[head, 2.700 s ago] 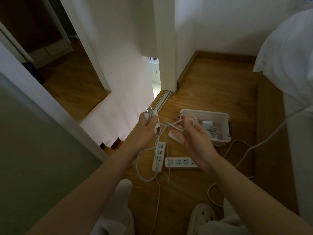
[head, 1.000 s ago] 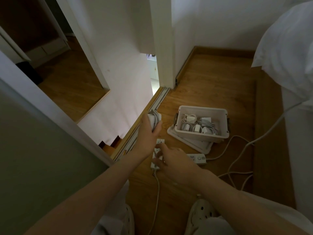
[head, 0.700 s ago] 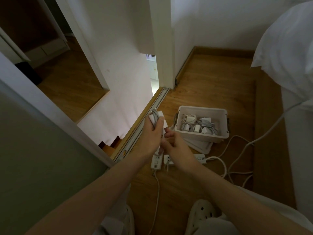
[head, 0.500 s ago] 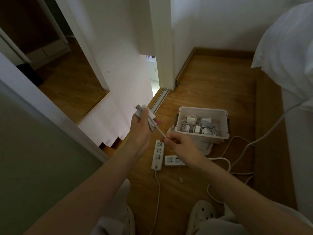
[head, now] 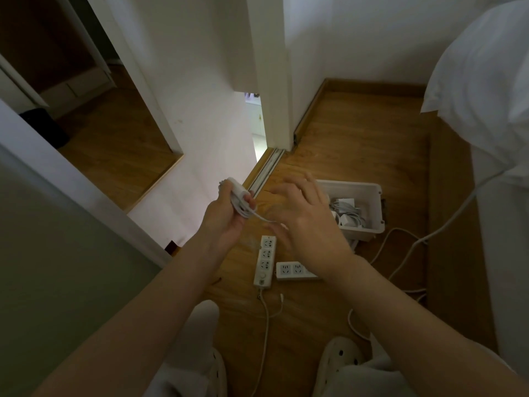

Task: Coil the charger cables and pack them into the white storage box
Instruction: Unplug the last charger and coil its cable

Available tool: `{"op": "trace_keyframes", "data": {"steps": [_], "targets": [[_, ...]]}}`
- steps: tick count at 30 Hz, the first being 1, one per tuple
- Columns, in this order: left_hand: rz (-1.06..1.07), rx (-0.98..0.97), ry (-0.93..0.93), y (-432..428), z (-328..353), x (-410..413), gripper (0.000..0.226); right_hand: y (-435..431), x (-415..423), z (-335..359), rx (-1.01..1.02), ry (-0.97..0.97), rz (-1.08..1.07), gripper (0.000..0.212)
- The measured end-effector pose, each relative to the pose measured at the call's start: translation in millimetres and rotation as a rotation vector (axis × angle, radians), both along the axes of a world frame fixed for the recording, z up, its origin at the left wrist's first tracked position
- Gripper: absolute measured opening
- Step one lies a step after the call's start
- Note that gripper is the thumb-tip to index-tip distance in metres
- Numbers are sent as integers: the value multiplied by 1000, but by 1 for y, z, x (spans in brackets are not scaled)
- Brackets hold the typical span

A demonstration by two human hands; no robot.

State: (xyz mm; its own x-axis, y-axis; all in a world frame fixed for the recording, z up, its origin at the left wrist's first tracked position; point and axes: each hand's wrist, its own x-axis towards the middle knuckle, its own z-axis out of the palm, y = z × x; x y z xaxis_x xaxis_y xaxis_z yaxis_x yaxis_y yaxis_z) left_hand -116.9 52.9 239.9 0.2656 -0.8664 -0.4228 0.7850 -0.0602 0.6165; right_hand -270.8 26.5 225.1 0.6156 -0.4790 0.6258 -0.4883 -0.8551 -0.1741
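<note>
- White perforated clog (head: 340,359), lowest in view, on the brown wooden plank floor (head: 357,133). Its mate is partly seen to the left.
- Thin white cord (head: 266,325), trailing toward the viewer from the near end of a long white power strip (head: 264,260) that lies lengthwise on the floor.
- Second white power strip (head: 290,271), crosswise, just beside the first. Its right part is hidden by the right forearm.
- Left hand (head: 226,222), raised above the strips, fingers and thumb curled round a coiled white charger cable bundle (head: 239,200). The bundle stands out of the top of the fist.
- Loose white strand (head: 262,218), running from the bundle rightward to the thumb side of the right hand (head: 306,222).
- Right hand, fingers spread and extended, blurred. Whether the thumb pinches the strand cannot be told.
- White rectangular plastic storage box (head: 375,207), open-topped, on the floor beyond the right hand and partly hidden by it. It holds white charger bricks with coiled cables (head: 347,214).
- Thicker white cable (head: 458,207), on the floor right of the box, rising toward white bedding (head: 486,81) at the right edge.
- Metal sliding-door track (head: 267,167), beyond the hands, ending at a white wall post (head: 272,67).
</note>
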Motion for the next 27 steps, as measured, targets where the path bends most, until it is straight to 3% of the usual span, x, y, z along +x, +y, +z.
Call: {"op": "trace_keyframes", "data": {"steps": [2, 4, 6, 8, 11, 13, 17, 19, 21, 23, 27], "targets": [[-36, 44, -22, 2, -4, 3, 29, 4, 1, 5, 235, -77, 227, 30], [-34, 41, 10, 1, -5, 1, 27, 11, 0, 9, 723, -206, 382, 40], [7, 27, 40, -2, -4, 2, 22, 15, -2, 9, 1067, -316, 434, 42], [44, -11, 68, -4, -1, 8, 19, 11, -8, 5, 1230, -330, 422, 41], [47, -104, 163, -3, 3, 27, 28, -1, -19, -7, 1136, -53, 281, 40], [-144, -135, 77, 1, 11, 35, 37, -10, -26, -15, 1088, 84, 176, 40], [-770, -115, -461, 17, 27, 28, 37, -20, -31, -20, 1016, 234, 74, 36], [-965, -40, -789, 21, 20, 25, 39, -21, -31, -19, 984, 290, 26, 37], [-1012, 5, -1028, 23, 13, 24, 33, -22, -29, -17, 886, 348, -50, 41], [-986, 2, -1154, 24, 11, 22, 34, -20, -25, -12, 748, 377, -121, 39], [-952, -52, -1349, 19, 3, 24, 58, -12, -17, -3, 595, 343, -197, 36]]}}
